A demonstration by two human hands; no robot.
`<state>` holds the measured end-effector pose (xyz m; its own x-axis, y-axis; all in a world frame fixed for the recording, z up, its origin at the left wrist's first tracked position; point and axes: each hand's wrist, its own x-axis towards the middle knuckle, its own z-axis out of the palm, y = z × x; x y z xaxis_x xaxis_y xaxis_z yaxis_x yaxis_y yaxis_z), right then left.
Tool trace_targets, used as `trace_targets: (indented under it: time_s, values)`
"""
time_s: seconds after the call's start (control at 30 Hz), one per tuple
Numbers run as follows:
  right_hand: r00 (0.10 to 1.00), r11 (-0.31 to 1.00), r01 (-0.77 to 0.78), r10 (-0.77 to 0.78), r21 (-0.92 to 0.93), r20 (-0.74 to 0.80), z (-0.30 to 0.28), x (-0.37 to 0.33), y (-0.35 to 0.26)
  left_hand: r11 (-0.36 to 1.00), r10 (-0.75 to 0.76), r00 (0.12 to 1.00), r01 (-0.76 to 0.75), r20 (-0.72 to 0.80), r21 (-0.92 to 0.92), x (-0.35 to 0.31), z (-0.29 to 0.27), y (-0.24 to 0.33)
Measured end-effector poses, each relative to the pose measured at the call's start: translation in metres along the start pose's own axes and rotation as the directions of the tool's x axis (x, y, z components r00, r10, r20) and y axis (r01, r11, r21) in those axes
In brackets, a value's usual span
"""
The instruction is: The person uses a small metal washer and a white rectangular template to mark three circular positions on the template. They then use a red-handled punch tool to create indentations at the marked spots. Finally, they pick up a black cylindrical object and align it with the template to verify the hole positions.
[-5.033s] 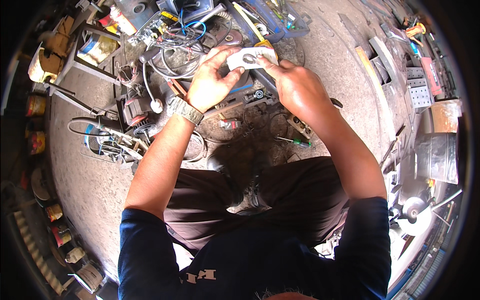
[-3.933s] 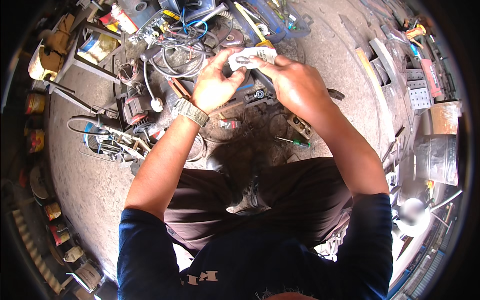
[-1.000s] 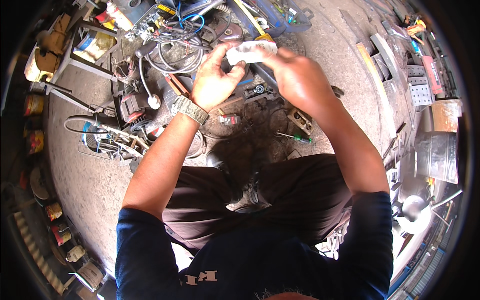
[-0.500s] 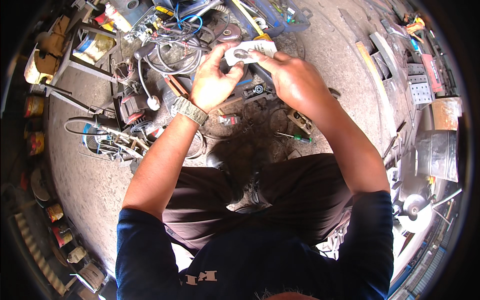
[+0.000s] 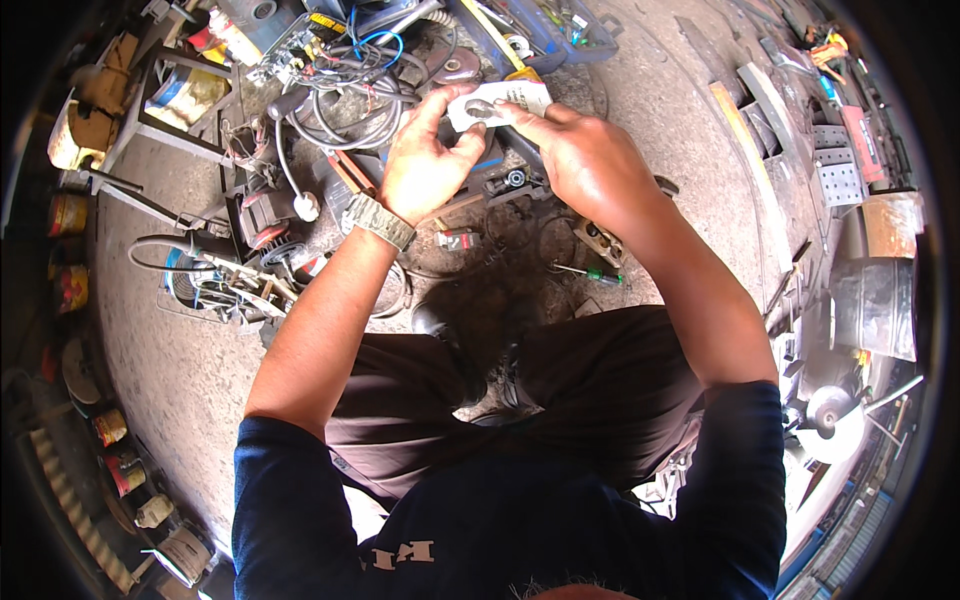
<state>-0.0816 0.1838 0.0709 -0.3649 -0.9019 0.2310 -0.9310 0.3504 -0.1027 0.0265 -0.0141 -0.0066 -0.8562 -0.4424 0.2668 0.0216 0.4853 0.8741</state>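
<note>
One white paper-like piece (image 5: 528, 95) is in my view, held above the floor (image 5: 670, 110), just short of the near edge of a blue toolbox (image 5: 590, 56). Its long axis runs left to right, the right end pointing slightly farther away; a dark oval patch (image 5: 480, 108) shows toward its left end. My left hand (image 5: 425, 155), partly curled, pinches that end between thumb and fingers. My right hand (image 5: 592, 158) is loosely folded, index finger stretched onto the piece; I cannot tell whether its thumb grips.
</note>
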Motion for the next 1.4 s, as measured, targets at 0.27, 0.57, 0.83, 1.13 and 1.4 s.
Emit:
trace_targets:
  time_s: [0.27, 0.57, 0.83, 1.13, 1.4]
  values:
    - [0.995, 0.994, 0.004, 0.006, 0.108, -0.097, 0.003, 0.002, 0.001, 0.995, 0.084, 0.995, -0.087, -0.059, -0.049, 0.007, 0.005, -0.020]
    - [0.995, 0.998, -0.027, 0.033, 0.065, -0.093, 0.002, 0.000, 0.000, 1.000, -0.020, 1.000, 0.020, 0.013, 0.017, 0.001, 0.001, -0.001]
    - [0.979, 0.989, -0.086, 0.107, 0.123, -0.171, 0.004, 0.002, 0.011, 1.000, -0.016, 1.000, 0.016, 0.016, -0.010, 0.001, 0.001, 0.005]
    - [0.991, 0.997, -0.064, 0.068, 0.041, -0.115, 0.005, 0.002, 0.008, 0.998, 0.025, 1.000, -0.025, 0.002, -0.049, 0.001, 0.003, -0.001]
    - [0.985, 0.951, -0.172, 0.159, 0.258, 0.071, -0.004, 0.025, 0.008, 0.995, -0.079, 0.997, 0.081, 0.025, -0.062, 0.001, 0.001, 0.003]
